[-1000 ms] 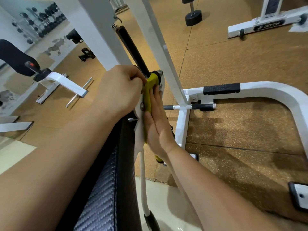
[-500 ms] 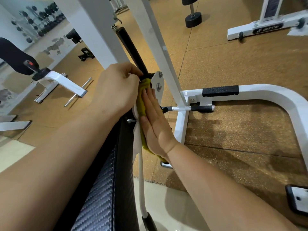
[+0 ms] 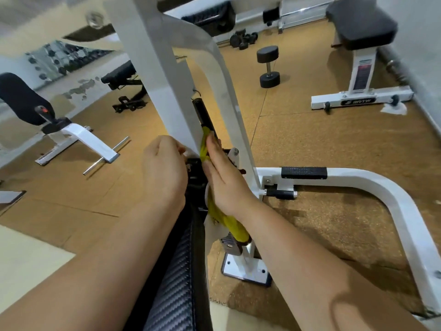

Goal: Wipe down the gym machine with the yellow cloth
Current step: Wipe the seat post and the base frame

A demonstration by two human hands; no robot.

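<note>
The gym machine has a white upright [image 3: 167,91], a slanted white post [image 3: 229,103] and a black carbon-pattern pad [image 3: 176,283] running toward me. The yellow cloth [image 3: 235,226] lies against the joint between the pad and the frame, its top end reaching a black bar [image 3: 202,113]. My right hand [image 3: 224,180] lies flat on the cloth with straight fingers, pressing it to the machine. Left of it, my left hand [image 3: 164,173] has its fingers curled at the lower end of the white upright, gripping the frame there.
A curved white base tube [image 3: 393,201] with a black foot grip [image 3: 303,172] arcs to the right on the cork floor. A dumbbell [image 3: 268,66] stands behind, with a white bench [image 3: 360,68] at the far right and another bench [image 3: 78,137] on the left.
My right hand has slid the yellow cloth upward along the joint toward the black bar. My left hand stays at the frame. The view has tilted up, showing more of the room.
</note>
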